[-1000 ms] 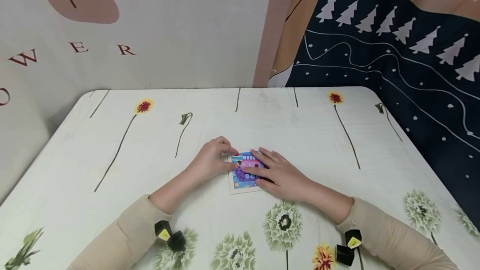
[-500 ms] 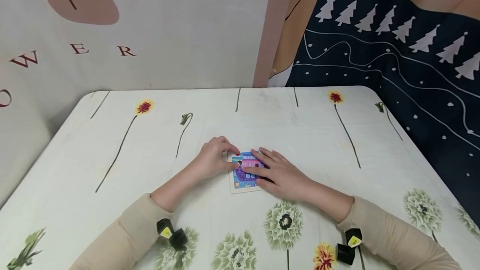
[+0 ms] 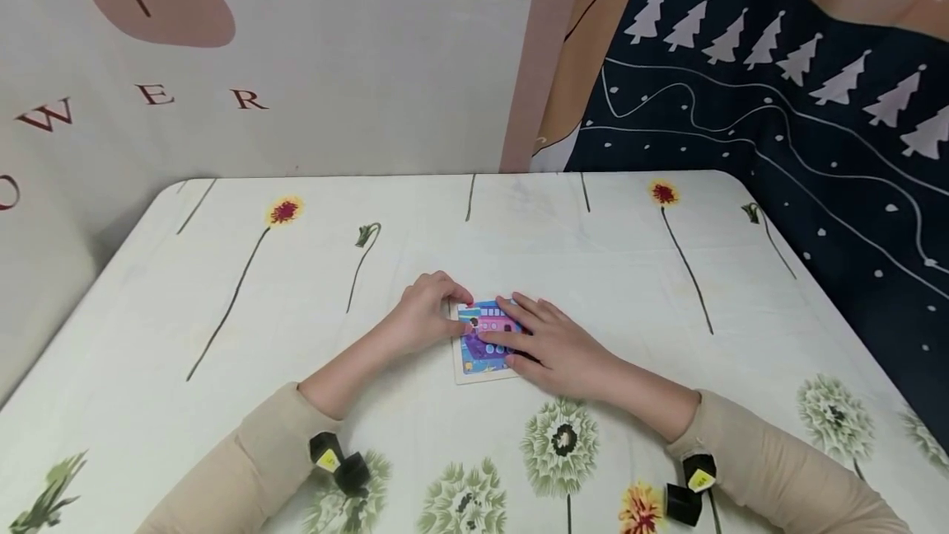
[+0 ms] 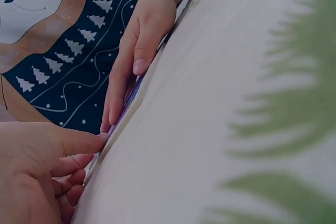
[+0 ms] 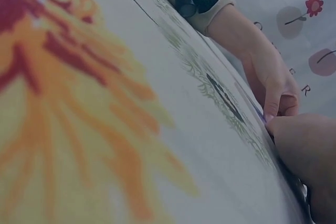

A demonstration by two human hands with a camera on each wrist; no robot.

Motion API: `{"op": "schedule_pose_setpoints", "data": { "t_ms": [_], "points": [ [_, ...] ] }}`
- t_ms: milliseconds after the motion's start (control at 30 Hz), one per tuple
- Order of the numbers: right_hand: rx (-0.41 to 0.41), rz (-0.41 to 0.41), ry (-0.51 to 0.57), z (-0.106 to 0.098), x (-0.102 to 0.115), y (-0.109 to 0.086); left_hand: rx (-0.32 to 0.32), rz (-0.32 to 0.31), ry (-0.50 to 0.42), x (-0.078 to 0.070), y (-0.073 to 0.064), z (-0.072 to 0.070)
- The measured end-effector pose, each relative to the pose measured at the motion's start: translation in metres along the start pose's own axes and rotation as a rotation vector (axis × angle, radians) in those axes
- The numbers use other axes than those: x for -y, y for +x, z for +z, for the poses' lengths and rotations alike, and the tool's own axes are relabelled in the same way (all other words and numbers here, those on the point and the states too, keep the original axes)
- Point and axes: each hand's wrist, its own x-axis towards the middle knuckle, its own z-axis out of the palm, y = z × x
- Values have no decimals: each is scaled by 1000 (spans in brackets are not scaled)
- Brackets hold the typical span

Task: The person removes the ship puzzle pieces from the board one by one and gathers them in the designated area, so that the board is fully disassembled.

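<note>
A small board (image 3: 485,354) with a blue, pink and purple picture in a pale border, looking like a jigsaw puzzle, lies flat on the table. My left hand (image 3: 421,316) holds its left side, thumb on the picture and forefinger at the upper left corner. Over the board's right part my right hand (image 3: 559,346) rests with fingers spread and straight, hiding that part. In the left wrist view the board's thin edge (image 4: 137,102) shows between the hands, the left fingers curled by it. The right wrist view shows the left hand (image 5: 270,80) from across, thumb pointing down.
A white cloth with printed flowers covers the table (image 3: 593,262). Behind it hangs a pale printed curtain (image 3: 385,64), and a dark cloth with white trees (image 3: 741,97) is at the right. Black wrist devices (image 3: 339,466) sit at both sleeves.
</note>
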Motion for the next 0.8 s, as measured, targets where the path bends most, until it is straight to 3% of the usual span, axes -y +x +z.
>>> {"op": "schedule_pose_setpoints", "data": {
  "t_ms": [433,800],
  "points": [
    [1,7,19,-1,0,0,-31,46,-62,1,-1,-1],
    [-3,1,13,0,0,0,-39,85,-165,12,1,1]
  ]
}}
